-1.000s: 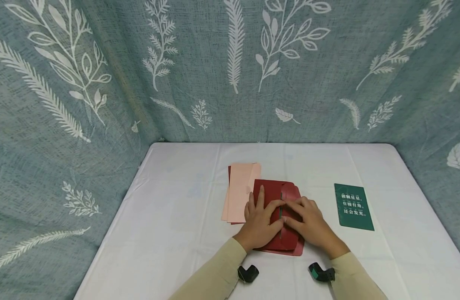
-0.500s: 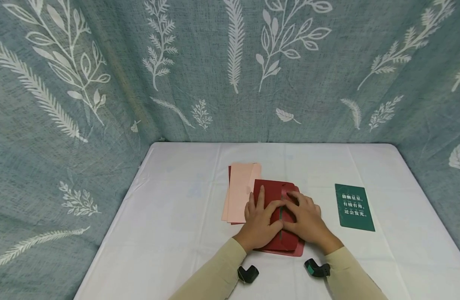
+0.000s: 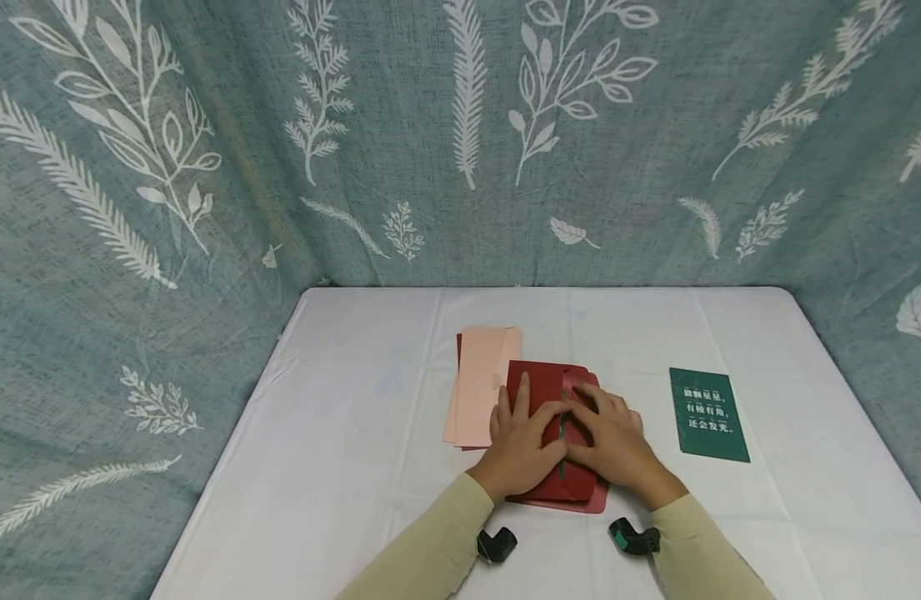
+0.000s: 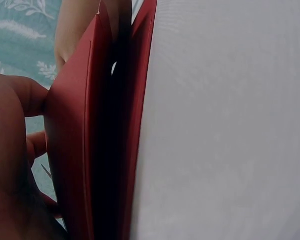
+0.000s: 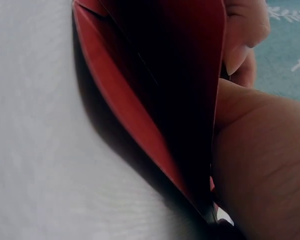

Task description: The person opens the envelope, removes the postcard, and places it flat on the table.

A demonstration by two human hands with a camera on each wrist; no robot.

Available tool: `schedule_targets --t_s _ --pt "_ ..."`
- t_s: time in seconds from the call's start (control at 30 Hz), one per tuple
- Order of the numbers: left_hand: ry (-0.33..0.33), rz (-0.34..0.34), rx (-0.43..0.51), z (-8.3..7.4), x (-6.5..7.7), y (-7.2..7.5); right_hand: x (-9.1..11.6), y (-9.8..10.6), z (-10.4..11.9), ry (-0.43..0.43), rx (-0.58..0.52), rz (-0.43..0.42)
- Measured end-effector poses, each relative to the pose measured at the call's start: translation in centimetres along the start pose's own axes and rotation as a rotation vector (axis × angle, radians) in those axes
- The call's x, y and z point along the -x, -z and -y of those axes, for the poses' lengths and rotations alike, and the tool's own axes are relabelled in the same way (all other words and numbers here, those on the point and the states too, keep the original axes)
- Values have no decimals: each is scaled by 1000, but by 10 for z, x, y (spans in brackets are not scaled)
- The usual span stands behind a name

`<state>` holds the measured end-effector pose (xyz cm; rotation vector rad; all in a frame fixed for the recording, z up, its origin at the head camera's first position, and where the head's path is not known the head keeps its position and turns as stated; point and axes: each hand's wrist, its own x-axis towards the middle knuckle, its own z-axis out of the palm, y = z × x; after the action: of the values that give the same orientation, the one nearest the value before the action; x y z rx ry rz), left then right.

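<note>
A dark red envelope (image 3: 538,379) lies on the white table, with a lighter red layer (image 3: 597,502) showing under its right and near edges. A narrow green strip (image 3: 562,471) runs down its face. My left hand (image 3: 518,446) rests on the envelope with fingers spread. From the right, my right hand (image 3: 618,437) presses on the red paper with arched fingers, its thumb and index tips meeting the left hand's at the strip. Both wrist views show a dark gap between the envelope's layers (image 4: 70,110); fingertips touch the upper red layer (image 5: 189,60) from outside.
Pink envelopes (image 3: 481,387) lie stacked at the back left of the red one, a dark red edge poking out beneath. A green card (image 3: 709,414) with white writing lies to the right. Blue-green leaf-patterned cloth (image 3: 400,125) hangs behind the white table (image 3: 340,450).
My right hand has shifted slightly left, its fingers arching higher over the red paper and closing up to the left hand. The left hand and the envelopes have stayed put.
</note>
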<state>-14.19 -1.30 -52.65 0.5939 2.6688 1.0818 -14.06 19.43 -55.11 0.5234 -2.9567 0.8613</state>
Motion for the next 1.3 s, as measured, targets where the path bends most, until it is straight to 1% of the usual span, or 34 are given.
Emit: schedule_targets --t_s 0.17,0.53,0.77,1.3 --pt "5 4 6 0 1 0 3 0 -1 1 0 9" --pt "6 13 28 1 1 0 11 5 -3 -2 -48 43" --pt "11 9 29 3 1 -2 14 8 -3 -28 -75 56" --pt "13 -3 27 3 1 -3 23 18 -5 -88 -154 45"
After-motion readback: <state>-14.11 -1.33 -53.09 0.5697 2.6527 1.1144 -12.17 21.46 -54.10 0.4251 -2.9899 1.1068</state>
